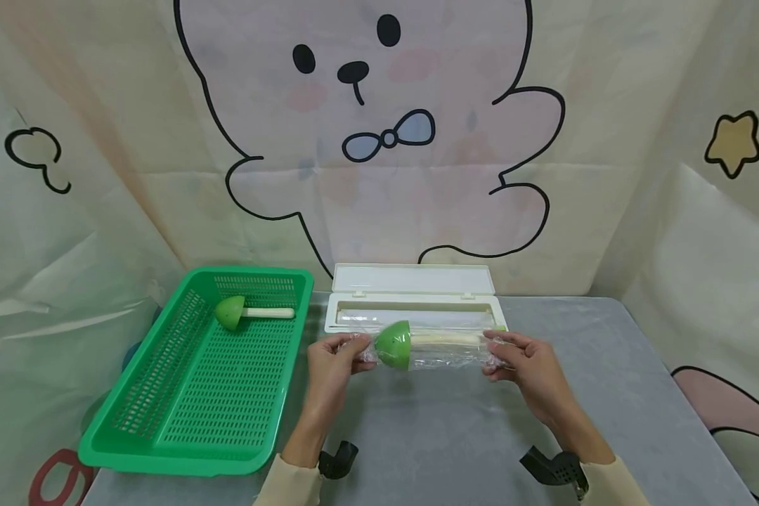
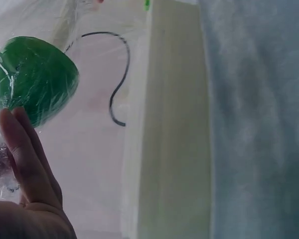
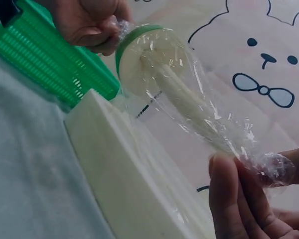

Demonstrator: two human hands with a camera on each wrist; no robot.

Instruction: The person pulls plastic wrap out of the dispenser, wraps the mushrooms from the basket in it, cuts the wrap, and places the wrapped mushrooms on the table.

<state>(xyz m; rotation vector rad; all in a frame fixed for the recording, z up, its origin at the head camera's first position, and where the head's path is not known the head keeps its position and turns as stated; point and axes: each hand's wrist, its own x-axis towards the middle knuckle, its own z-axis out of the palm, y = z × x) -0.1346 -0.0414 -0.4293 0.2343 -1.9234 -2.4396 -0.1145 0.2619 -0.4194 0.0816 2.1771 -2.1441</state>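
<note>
A mushroom-shaped tool (image 1: pixel 393 344) with a green domed head and a pale straight handle is wrapped in clear cling film (image 1: pixel 445 360). It is held level above the table. My left hand (image 1: pixel 332 369) pinches the gathered film at the domed end, thumb on top. At the handle's end my right hand (image 1: pixel 534 365) pinches the twisted film between thumb and fingers. In the right wrist view, the handle (image 3: pixel 182 99) runs out of the pale flat underside of the head. Just behind the wrapped tool stands a long white cling film box (image 1: pixel 414 279), its lid up.
A green basket (image 1: pixel 192 460) with slotted walls stands on the left. Inside, near its back, lies a second green-headed tool (image 1: pixel 230 313). Red scissor handles (image 1: pixel 60 478) show at the front left. A printed cloth (image 1: pixel 443 204) hangs behind the grey table (image 1: pixel 607 393).
</note>
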